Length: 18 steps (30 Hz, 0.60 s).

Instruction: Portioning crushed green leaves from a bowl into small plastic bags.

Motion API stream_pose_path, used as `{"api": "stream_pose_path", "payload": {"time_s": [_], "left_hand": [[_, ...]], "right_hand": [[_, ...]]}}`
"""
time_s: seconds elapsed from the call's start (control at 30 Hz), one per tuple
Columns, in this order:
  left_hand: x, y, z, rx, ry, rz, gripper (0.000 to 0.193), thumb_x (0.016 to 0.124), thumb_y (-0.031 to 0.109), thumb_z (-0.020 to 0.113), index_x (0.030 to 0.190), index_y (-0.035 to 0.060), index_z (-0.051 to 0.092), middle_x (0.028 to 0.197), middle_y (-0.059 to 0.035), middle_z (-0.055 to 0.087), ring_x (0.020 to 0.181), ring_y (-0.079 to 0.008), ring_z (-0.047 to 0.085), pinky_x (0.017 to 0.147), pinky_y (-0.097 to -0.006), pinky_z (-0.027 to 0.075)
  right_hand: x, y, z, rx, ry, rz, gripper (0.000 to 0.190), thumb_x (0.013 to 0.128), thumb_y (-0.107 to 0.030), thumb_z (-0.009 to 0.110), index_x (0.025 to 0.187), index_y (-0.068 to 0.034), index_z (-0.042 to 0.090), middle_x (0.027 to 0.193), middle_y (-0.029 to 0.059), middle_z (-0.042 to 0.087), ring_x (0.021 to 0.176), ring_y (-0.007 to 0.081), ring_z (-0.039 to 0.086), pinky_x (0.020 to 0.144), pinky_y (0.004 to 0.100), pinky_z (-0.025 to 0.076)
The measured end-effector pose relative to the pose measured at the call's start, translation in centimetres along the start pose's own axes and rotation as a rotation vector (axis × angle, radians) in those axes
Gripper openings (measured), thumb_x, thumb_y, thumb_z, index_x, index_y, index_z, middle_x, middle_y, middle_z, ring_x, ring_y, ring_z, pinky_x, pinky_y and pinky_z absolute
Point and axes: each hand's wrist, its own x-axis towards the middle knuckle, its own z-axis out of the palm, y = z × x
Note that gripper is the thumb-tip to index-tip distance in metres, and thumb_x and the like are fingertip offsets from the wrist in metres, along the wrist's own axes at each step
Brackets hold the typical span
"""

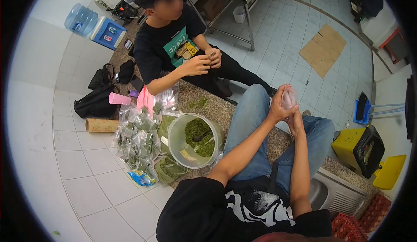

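Note:
Above my knees, my left hand (280, 106) and my right hand (295, 121) are together around a small clear plastic bag (289, 99). Which fingers press on it is hard to make out. To the left of my legs stands a translucent plastic bucket (177, 144) with chopped green leaves (203, 147) and a dark-handled utensil inside. Beside it lies a heap of small clear bags (138, 144) with green contents. Larger bags of green material (171, 170) lie against the bucket.
A co-worker (172, 46) sits across the granite counter (224, 111), both hands on a small item. A pink cup (119, 98), a cardboard roll (101, 125) and black bags (94, 101) lie at left. A steel sink (338, 189) and a yellow bin (350, 147) are at right.

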Motion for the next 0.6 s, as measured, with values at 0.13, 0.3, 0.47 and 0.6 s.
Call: {"api": "stream_pose_path", "payload": {"time_s": [0.13,0.3,0.47,0.6], "left_hand": [[-0.2,0.3,0.2,0.070,-0.131,0.085,0.081,0.065,0.023,0.082,0.136,0.0049,0.048,0.116,-0.0140,0.058,0.107,-0.0260,0.058,0.093,-0.0371,0.046],[-0.6,0.3,0.3,0.044,-0.162,0.019,0.090,0.063,0.027,0.084,0.140,0.0048,0.044,0.121,-0.0155,0.058,0.111,-0.0288,0.058,0.096,-0.0394,0.045],[-0.8,-0.3,0.6,-0.003,-0.181,-0.046,0.104,0.060,0.031,0.090,0.144,0.0031,0.035,0.130,-0.0193,0.053,0.118,-0.0316,0.054,0.102,-0.0410,0.042],[-0.7,-1.2,0.8,0.151,-0.138,0.059,0.104,0.055,0.027,0.092,0.141,0.0039,0.039,0.130,-0.0177,0.052,0.121,-0.0306,0.052,0.099,-0.0410,0.044]], "right_hand": [[0.1,0.4,-0.2,0.008,0.037,-0.087,0.063,0.102,-0.052,0.039,0.145,-0.007,0.038,0.140,0.0110,0.051,0.123,0.0233,0.055,0.098,0.0403,0.049],[0.0,0.7,-0.4,0.070,0.027,-0.114,0.060,0.101,-0.044,0.047,0.145,-0.005,0.038,0.141,0.0114,0.049,0.126,0.0238,0.053,0.101,0.0379,0.048],[-0.1,0.4,-0.4,0.053,0.053,-0.120,0.061,0.099,-0.035,0.053,0.147,-0.002,0.035,0.144,0.0125,0.047,0.128,0.0243,0.051,0.105,0.0367,0.046],[1.5,2.4,-2.1,0.173,0.072,-0.159,0.056,0.099,-0.020,0.053,0.148,-0.003,0.034,0.142,0.0121,0.048,0.127,0.0229,0.052,0.104,0.0358,0.046]]}}
